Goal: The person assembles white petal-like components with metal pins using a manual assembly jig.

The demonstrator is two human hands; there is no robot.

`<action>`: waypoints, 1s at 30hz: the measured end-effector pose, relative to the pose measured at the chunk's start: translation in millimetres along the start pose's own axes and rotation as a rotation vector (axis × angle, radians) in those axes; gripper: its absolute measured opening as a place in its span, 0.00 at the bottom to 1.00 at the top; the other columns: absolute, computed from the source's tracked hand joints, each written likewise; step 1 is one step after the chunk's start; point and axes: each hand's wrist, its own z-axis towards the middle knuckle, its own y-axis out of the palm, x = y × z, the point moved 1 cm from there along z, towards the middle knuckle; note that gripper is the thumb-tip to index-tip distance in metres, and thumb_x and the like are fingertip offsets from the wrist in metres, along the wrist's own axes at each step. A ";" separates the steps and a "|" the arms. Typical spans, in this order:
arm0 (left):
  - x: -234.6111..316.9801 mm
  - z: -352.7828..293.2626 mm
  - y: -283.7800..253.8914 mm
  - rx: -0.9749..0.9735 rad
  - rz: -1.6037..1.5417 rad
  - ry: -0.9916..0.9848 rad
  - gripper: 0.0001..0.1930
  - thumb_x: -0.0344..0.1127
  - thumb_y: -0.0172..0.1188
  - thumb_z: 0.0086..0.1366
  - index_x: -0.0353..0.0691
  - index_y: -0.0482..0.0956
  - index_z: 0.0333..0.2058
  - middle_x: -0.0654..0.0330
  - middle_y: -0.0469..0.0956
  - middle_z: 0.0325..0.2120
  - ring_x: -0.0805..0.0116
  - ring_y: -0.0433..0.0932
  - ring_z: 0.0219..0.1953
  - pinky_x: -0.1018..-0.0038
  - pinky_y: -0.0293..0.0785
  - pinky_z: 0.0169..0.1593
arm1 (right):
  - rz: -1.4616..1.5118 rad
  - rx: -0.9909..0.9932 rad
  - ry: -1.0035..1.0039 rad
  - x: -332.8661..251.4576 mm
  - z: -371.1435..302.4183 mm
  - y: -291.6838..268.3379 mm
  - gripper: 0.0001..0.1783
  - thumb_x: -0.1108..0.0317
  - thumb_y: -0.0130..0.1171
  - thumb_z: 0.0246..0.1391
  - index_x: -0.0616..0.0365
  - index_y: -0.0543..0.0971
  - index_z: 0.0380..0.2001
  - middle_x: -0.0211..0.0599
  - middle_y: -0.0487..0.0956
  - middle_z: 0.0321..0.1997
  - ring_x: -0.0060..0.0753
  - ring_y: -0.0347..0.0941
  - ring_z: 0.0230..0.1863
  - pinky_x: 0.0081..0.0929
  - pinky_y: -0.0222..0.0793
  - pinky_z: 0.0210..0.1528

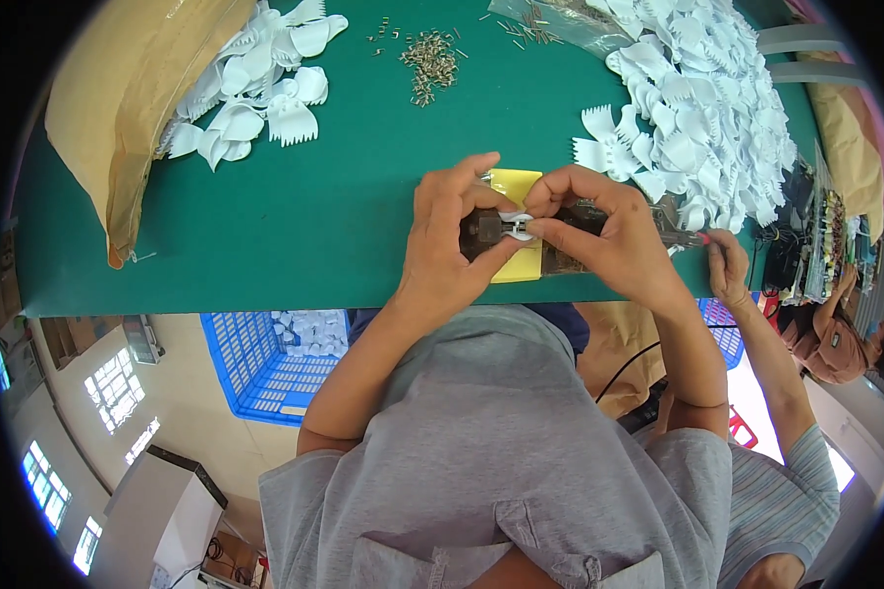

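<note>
the left hand (452,240) and right hand (599,231) meet over a small white clip piece (517,227), each pinching it between thumb and forefinger, pressing it onto a dark metal jig (481,228) that sits on a yellow block (517,184) near the bench's (295,216) front edge. judging by the piles, one piece is mid-assembly: a large heap of white comb-shaped parts (702,118) lies to the right, a smaller heap (255,93) spills from a brown bag (128,98) to the left, and small metal springs (430,64) wait beyond. open green surface lies left of the hands; on the right, another person's hand (727,260) is close.
</note>
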 end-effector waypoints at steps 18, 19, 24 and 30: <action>-0.6 -1.7 1.9 0.008 -0.003 -0.020 0.43 0.30 0.77 0.56 0.43 0.64 0.68 0.63 0.85 0.40 0.56 0.73 0.53 0.59 0.65 0.60 | 0.058 -0.344 0.156 4.3 33.9 -14.8 0.08 0.71 0.73 0.58 0.62 0.85 0.38 0.27 0.84 0.32 0.15 0.77 0.34 0.19 0.72 0.41; -0.3 -1.0 2.1 0.017 0.004 -0.014 0.43 0.30 0.77 0.56 0.43 0.64 0.68 0.63 0.85 0.39 0.57 0.73 0.52 0.59 0.65 0.60 | 0.059 -0.342 0.158 4.8 36.9 -16.6 0.08 0.71 0.73 0.58 0.62 0.85 0.38 0.27 0.84 0.32 0.15 0.77 0.34 0.19 0.72 0.41; -0.7 0.0 1.4 0.025 0.002 -0.008 0.43 0.30 0.77 0.56 0.43 0.64 0.68 0.62 0.85 0.40 0.57 0.73 0.52 0.59 0.65 0.60 | -0.004 -0.456 0.197 -1.9 44.4 -19.3 0.08 0.71 0.72 0.60 0.62 0.84 0.40 0.28 0.85 0.35 0.16 0.78 0.37 0.18 0.72 0.42; 1.0 2.1 0.2 -0.006 0.062 0.038 0.43 0.27 0.77 0.58 0.42 0.63 0.68 0.59 0.84 0.40 0.68 0.81 0.46 0.71 0.77 0.52 | 0.017 -0.463 0.215 0.4 46.8 -20.1 0.11 0.69 0.73 0.58 0.64 0.85 0.41 0.30 0.86 0.35 0.17 0.80 0.37 0.18 0.74 0.42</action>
